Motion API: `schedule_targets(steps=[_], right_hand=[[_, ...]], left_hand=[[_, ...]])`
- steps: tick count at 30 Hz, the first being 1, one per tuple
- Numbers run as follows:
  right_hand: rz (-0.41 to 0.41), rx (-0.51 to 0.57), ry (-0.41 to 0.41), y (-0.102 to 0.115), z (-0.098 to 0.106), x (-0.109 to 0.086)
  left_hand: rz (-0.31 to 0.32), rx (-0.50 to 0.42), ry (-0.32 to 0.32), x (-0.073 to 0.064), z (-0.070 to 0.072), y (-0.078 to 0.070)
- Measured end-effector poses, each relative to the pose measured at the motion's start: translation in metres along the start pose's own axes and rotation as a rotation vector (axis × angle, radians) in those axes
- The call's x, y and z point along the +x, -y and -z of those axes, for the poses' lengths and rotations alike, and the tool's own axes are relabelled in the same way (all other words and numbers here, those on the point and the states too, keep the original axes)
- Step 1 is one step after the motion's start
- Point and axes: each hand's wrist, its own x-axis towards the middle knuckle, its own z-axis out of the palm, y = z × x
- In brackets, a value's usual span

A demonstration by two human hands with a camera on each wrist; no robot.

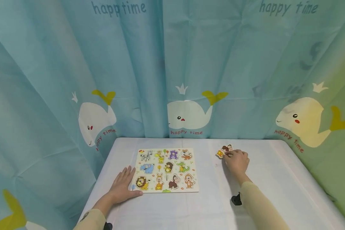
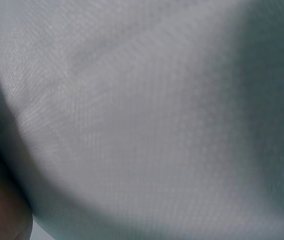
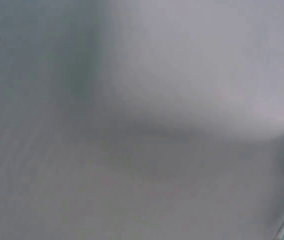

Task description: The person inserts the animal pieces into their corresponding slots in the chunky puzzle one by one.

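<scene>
In the head view, a cream animal puzzle board point(image 1: 163, 161) lies flat on the table, with a zebra, lion, crocodile and other animals in rows. My left hand point(image 1: 121, 187) rests at the board's left side, fingers spread, thumb along its lower left corner. To the right of the board, my right hand point(image 1: 238, 162) pinches small animal puzzle pieces point(image 1: 220, 154), brown and orange, between thumb and fingertips; the fingers partly hide them. The left wrist view shows pale cloth and a dark bit of the hand point(image 2: 4, 200). Blur fills most of the right wrist view.
A white cloth covers the table point(image 1: 209, 207). Behind it and at both sides hangs a blue-green curtain point(image 1: 149, 64) with printed whales. A small black object point(image 1: 236, 199) sits by the right wrist, and another point(image 1: 107, 226) by the left sleeve.
</scene>
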Motion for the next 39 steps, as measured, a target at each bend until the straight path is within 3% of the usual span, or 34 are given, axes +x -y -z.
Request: schedule_targets(steps=[8,17,27,39], right_hand=[[0.259,0.028,0.153,-0.014,0.01,-0.004],[0.357,0.064,0.241,-0.017,0.016,-0.011],[0.358,0.02,0.198,-0.021,0.012,-0.017],[0.217,0.003,0.12,-0.014,0.009,-0.032]], left_hand=[[-0.017,-0.007,-0.035,0.001,-0.005,0.008],[-0.036,-0.014,-0.052,-0.001,-0.004,0.005],[-0.006,0.02,-0.011,-0.002,0.0,0.001],[0.002,0.011,-0.003,-0.001,0.002,-0.002]])
